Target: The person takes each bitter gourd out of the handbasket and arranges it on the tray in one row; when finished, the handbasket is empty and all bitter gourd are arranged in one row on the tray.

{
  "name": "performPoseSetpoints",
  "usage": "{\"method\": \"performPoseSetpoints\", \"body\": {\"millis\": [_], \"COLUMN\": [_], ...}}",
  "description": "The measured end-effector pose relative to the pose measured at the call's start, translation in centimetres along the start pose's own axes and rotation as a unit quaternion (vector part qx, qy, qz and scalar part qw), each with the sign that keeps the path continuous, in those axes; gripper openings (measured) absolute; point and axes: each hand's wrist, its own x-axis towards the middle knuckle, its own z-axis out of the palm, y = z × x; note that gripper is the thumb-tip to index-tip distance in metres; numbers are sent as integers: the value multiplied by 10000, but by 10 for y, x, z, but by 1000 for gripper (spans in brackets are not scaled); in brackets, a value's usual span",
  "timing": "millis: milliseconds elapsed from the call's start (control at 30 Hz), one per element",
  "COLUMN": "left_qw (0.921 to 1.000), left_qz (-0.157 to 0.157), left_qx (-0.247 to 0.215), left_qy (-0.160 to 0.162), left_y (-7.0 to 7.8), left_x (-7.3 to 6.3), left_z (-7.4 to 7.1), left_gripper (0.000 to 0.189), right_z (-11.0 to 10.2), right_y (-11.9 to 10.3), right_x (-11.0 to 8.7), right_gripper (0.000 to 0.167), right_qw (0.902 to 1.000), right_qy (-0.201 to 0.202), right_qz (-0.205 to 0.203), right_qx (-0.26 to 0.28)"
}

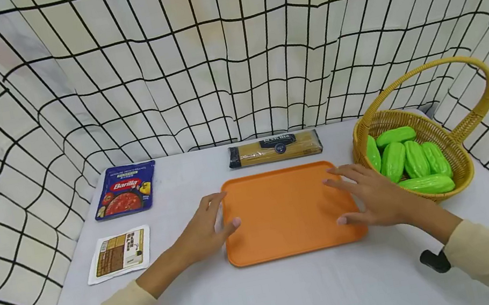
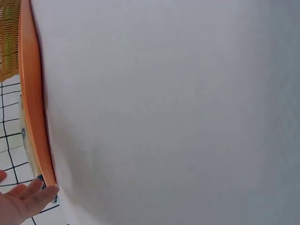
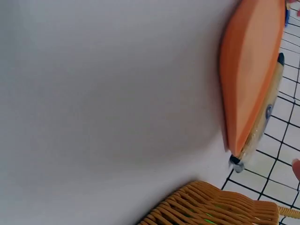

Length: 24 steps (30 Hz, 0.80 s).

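Observation:
An orange rectangular tray (image 1: 285, 216) lies flat on the white table in the head view. My left hand (image 1: 204, 230) is at its left side, fingers extended and thumb reaching over the rim. Over the right edge is my right hand (image 1: 372, 198), its fingers spread and slightly bent above the tray surface. Neither hand grips anything. In the left wrist view, the fingertips (image 2: 47, 193) of the left hand appear at the corner of the tray. Only a bit of the right hand shows at the border of the right wrist view.
A wicker basket (image 1: 462, 163) of green vegetables (image 1: 414, 158) stands at the right, its handle arching high. A spaghetti pack (image 1: 274, 149) lies behind the tray. At the left are a blue Barilla pouch (image 1: 125, 190) and a white-and-brown packet (image 1: 119, 254). Black netting surrounds the table.

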Motion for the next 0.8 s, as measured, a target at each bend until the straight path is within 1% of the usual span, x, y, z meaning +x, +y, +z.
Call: {"method": "performPoseSetpoints", "body": {"millis": [67,133,200,300,333,367,467,567,633,667,767,800], "left_qw": [9989,9957,9913,9821,9791,9744,9573,9431,9383,9374,9366,9371], "left_qz": [-342,-694,-983,-1297,-1364,-1455,-1681,-1843,-1916,-1932,-1953,-1955], "left_qx": [-306,-620,-874,-1365,-1508,-1715,-2351,-2765,-2875,-2893,-2895,-2875], "left_qy": [10,11,40,80,63,59,-23,-91,-147,-178,-280,-311], "left_y": [-1,-2,-3,-6,-7,-7,-8,-9,-9,-9,-9,-9], "left_x": [2,4,6,11,12,13,16,18,18,18,19,19], "left_z": [-1,-2,-2,-2,-2,-2,-2,0,0,0,1,1], "left_gripper": [80,78,75,70,68,67,64,63,64,64,66,67], "right_z": [-5,-10,-16,-26,-29,-33,-43,-51,-55,-56,-60,-61], "right_y": [2,3,5,10,12,14,21,30,36,39,50,54], "right_x": [-1,-1,-1,-2,-2,-3,-4,-5,-5,-6,-9,-10], "right_gripper": [76,73,70,65,63,61,53,44,39,38,35,35], "right_qw": [9994,9977,9957,9923,9906,9886,9808,9730,9707,9701,9682,9660], "right_qy": [33,69,82,157,186,223,346,480,613,678,752,731], "right_qz": [122,290,475,771,876,978,1300,1528,1593,1608,1766,1889], "right_qx": [319,604,788,961,1037,1121,1415,1661,1692,1685,1607,1605]}}
